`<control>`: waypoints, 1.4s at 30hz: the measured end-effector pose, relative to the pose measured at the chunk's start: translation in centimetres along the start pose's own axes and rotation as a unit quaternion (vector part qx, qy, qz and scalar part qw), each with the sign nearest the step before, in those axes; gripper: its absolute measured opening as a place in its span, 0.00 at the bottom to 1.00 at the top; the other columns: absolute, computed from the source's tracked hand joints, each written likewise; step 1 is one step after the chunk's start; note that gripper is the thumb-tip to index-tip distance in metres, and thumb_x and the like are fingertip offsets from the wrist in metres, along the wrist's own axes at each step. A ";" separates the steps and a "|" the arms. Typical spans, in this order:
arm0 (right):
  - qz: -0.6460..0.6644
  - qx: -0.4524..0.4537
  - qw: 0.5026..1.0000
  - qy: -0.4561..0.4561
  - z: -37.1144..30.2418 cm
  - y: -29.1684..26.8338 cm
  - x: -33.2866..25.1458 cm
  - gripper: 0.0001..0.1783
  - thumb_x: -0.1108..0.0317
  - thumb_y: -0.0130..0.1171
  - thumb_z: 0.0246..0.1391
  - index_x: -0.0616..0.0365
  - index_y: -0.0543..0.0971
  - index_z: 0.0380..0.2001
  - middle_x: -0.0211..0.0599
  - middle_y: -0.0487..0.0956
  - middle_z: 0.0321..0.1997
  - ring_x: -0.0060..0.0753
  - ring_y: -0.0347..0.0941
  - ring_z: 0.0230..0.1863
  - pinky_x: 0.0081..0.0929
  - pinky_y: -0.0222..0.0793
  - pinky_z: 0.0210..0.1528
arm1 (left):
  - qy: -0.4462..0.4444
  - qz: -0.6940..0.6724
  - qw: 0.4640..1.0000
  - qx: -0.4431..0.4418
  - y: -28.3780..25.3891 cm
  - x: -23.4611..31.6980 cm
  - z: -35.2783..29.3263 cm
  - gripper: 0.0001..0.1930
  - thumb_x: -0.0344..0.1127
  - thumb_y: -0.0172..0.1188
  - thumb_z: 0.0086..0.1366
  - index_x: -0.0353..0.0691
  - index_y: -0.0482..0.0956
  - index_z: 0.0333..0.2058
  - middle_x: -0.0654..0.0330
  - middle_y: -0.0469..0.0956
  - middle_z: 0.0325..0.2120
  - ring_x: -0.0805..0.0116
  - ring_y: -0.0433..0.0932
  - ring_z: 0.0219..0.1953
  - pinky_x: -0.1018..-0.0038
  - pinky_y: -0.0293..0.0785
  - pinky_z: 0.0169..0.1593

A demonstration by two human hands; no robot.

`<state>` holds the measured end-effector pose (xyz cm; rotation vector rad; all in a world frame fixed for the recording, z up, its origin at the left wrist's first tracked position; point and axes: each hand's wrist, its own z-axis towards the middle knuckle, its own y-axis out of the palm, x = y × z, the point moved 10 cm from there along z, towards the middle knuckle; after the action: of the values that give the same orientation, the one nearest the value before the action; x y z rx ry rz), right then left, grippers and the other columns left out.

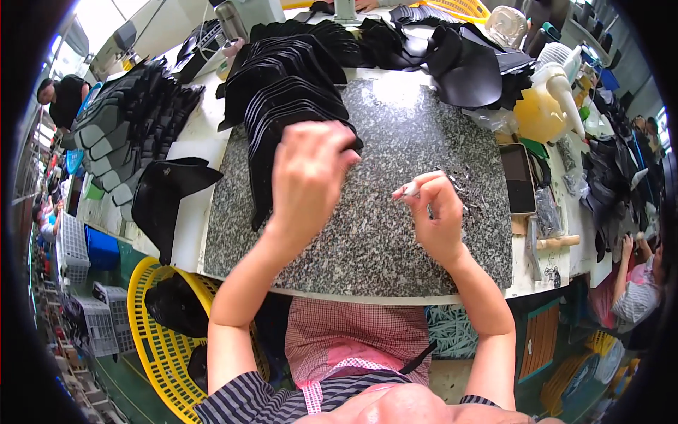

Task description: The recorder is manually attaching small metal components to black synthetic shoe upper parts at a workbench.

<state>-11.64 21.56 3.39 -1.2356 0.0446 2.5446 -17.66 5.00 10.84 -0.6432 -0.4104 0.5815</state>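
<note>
Nearest, below the bench's front edge, are a checked reddish fabric apron [357, 325] and, to its left, a yellow plastic lattice basket [157, 353] with black pieces inside. A speckled grey stone slab [374, 254] lies on the white-topped bench [519, 265]. Over the slab's right part is the right hand [439, 219], fingers curled in and thumb close to the forefinger; a small white thing [410, 190] shows at the fingertips, but I cannot tell whether the grip is closed on it. Small dark slivers [472, 205] lie just beside this hand. The left hand [311, 173], blurred, is at the near part of a long overlapping row of curved black sheet pieces [289, 92]; its fingers are bent, and I cannot tell whether the grip has hold of one. This row runs from the slab toward the bench's far side. Farther off are a pile of smooth black pieces [470, 74], a yellowish translucent plastic container [537, 114] and a pale round fan [507, 25].
</note>
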 end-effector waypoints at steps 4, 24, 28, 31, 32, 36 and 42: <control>-0.045 -0.017 0.999 -0.022 0.1 0.2 -0.7 0.13 0.88 0.59 0.50 0.60 0.68 0.30 0.40 0.75 0.34 0.33 0.78 0.36 0.27 0.77 0.39 | -0.081 0.245 0.964 -0.067 -1.0 -5.7 -0.1 0.22 0.37 0.67 0.57 0.42 0.79 0.51 0.66 0.74 0.46 0.65 0.71 0.49 0.69 0.68 0.49; 0.124 0.005 0.990 0.061 -4.0 0.9 -6.7 0.25 0.92 0.63 0.45 0.58 0.64 0.39 0.37 0.75 0.35 0.30 0.77 0.41 0.29 0.78 0.46 | -0.330 -0.569 0.701 -0.276 0.6 2.1 -6.7 0.09 0.24 0.65 0.62 0.28 0.82 0.41 0.62 0.83 0.34 0.79 0.80 0.37 0.81 0.77 0.43; 0.094 0.042 0.994 0.048 -5.3 -0.4 -6.7 0.24 0.88 0.67 0.45 0.57 0.63 0.34 0.39 0.80 0.31 0.28 0.79 0.38 0.25 0.77 0.42 | -0.326 -0.594 0.657 -0.330 1.2 3.8 -8.3 0.12 0.25 0.64 0.64 0.28 0.81 0.45 0.62 0.83 0.35 0.80 0.79 0.37 0.81 0.77 0.42; 0.086 0.048 0.992 0.081 -6.3 -0.7 -6.2 0.27 0.88 0.68 0.42 0.54 0.60 0.33 0.39 0.80 0.29 0.28 0.76 0.36 0.25 0.73 0.40 | -0.334 -0.595 0.644 -0.345 1.5 4.4 -9.2 0.12 0.26 0.63 0.64 0.28 0.81 0.46 0.62 0.83 0.35 0.80 0.79 0.36 0.81 0.77 0.41; 0.073 0.044 0.993 0.087 -6.6 -0.7 -6.0 0.29 0.89 0.68 0.41 0.54 0.59 0.33 0.39 0.80 0.28 0.30 0.74 0.35 0.27 0.71 0.41 | -0.340 -0.594 0.641 -0.349 1.6 4.5 -9.4 0.12 0.26 0.63 0.64 0.28 0.81 0.45 0.62 0.83 0.35 0.80 0.79 0.36 0.82 0.77 0.40; 0.048 0.024 0.995 0.085 -7.0 -0.8 -6.4 0.29 0.87 0.69 0.42 0.53 0.59 0.33 0.39 0.80 0.28 0.27 0.72 0.35 0.25 0.68 0.42 | -0.326 -0.593 0.647 -0.352 1.5 5.3 -9.7 0.11 0.25 0.63 0.64 0.28 0.82 0.45 0.62 0.83 0.34 0.80 0.79 0.36 0.82 0.76 0.40; 0.059 0.039 0.988 0.137 -7.6 -0.9 -5.2 0.29 0.85 0.69 0.43 0.54 0.60 0.37 0.37 0.79 0.30 0.29 0.74 0.38 0.26 0.68 0.44 | -0.273 -0.528 0.723 -0.353 1.6 5.9 -9.4 0.10 0.24 0.63 0.63 0.33 0.83 0.44 0.65 0.83 0.30 0.81 0.78 0.34 0.81 0.75 0.39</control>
<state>-2.60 19.78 2.78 -1.5841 0.2840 2.4219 -8.79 5.56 4.00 -0.8174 -1.4838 -0.5765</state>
